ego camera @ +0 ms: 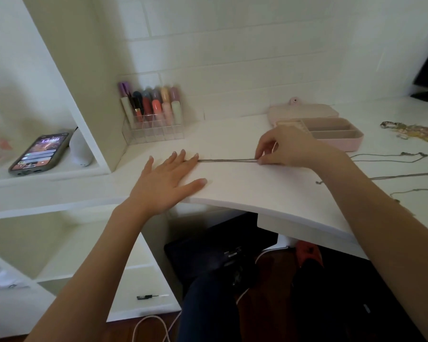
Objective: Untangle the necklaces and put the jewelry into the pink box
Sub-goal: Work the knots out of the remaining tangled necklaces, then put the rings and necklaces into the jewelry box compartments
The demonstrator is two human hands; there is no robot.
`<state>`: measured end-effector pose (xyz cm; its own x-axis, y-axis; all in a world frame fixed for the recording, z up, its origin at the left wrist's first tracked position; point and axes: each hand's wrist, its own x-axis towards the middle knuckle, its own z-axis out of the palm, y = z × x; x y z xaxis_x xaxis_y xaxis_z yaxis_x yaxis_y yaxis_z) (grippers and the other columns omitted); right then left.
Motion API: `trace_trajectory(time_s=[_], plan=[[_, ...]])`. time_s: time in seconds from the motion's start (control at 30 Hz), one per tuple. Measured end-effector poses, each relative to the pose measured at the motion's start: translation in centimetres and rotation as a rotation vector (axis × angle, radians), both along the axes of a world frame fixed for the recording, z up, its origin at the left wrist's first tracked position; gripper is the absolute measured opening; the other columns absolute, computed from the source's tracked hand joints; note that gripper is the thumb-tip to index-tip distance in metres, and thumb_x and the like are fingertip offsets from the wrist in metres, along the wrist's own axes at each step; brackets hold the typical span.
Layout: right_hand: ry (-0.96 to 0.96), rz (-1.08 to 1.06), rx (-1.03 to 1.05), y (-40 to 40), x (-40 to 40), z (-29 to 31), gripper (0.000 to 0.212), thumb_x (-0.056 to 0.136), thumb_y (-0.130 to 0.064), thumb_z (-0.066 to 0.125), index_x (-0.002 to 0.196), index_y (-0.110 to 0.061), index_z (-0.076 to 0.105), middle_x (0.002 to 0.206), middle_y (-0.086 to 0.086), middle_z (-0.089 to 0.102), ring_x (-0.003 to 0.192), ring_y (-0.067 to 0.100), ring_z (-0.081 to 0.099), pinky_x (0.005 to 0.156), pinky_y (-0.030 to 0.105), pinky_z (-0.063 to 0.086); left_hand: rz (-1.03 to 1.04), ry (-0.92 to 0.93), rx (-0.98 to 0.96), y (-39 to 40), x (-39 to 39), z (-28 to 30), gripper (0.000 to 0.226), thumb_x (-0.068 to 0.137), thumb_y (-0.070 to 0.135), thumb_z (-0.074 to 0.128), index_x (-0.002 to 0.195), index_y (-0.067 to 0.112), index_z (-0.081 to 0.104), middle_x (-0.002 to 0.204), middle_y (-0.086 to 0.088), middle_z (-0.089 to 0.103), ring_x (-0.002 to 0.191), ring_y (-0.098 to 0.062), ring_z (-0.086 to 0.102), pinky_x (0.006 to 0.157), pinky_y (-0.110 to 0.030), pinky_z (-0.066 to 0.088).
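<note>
— So, where are your hands?

— My left hand lies flat on the white surface, fingers straight and spread, its index fingertip pressing down one end of a thin silver necklace. My right hand has its thumb and forefinger pinched on the other end, the remaining fingers curled. The chain runs doubled in a straight line between the two hands, lying on the surface.

— And the pink box?

— The pink box sits just behind my right hand, its lid thrown back toward the wall. I can see long compartments and a ridged section inside; whether anything lies in them I cannot tell.

— Is there other jewelry?

— Yes, to the right of my right forearm, more thin chains lie in loose lines on the surface, running off the edge of the view. Beyond them, near the box's right end, rests a gold-coloured, mottled piece; it is too blurred to name.

— Anything on the left?

— A clear organizer full of lipstick tubes stands against the wall where the surface meets the shelf unit. In the shelf beside it, a phone leans with its screen lit.
</note>
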<state>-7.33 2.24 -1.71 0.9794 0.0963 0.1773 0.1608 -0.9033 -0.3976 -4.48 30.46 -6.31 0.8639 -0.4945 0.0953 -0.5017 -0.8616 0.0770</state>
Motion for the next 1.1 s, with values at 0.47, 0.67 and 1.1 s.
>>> trace_trajectory(time_s=[0.47,0.67,1.1], plan=[[-0.2,-0.119,0.737,-5.3,-1.8,2.7,0.011,0.091,-0.01,0.062,0.099,-0.005,0.068,0.063,0.002,0.064,0.046,0.005,0.051,0.043,0.016,0.039,-0.059,0.096,-0.216,-2.0,-0.3,1.8,0.087,0.068,0.088,0.004,0.139,0.046,-0.022,0.156,0.014,-0.019,0.142,-0.004,-0.021,0.116,-0.041,-0.015],[-0.172,-0.239,0.347,-13.1,-5.6,4.4,0.007,0.088,-0.018,0.067,0.093,-0.017,0.071,0.075,0.005,0.069,0.051,0.0,0.055,0.052,0.005,0.04,-0.404,-0.061,-0.148,-13.0,-1.2,3.7,0.078,0.088,0.069,0.032,0.15,0.037,-0.003,0.157,0.014,-0.014,0.14,-0.001,-0.023,0.116,-0.038,-0.015],[0.072,-0.617,0.04,-24.7,-10.7,2.4,0.013,0.088,-0.024,0.067,0.099,-0.022,0.074,0.09,-0.004,0.066,0.074,0.005,0.054,0.072,0.024,0.038,-0.695,-0.087,-0.307,-28.2,1.5,3.4,0.036,0.097,0.026,0.051,0.133,0.026,0.056,0.15,0.004,0.04,0.145,-0.017,0.019,0.113,-0.027,0.0]])
